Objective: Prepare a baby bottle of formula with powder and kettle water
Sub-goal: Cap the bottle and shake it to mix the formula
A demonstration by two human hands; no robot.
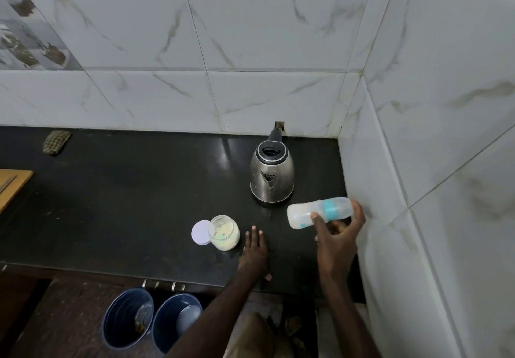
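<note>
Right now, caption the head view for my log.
Right hand holds baby bottle sideways near kettle; left hand flat on counter.

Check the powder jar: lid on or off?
Off: the white lid lies on the counter beside the open-mouthed powder jar.

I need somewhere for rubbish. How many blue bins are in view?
2. The first bin stands on the floor below the counter front edge; the second bin stands close beside it, on its right. Others could be hidden under the counter.
</note>
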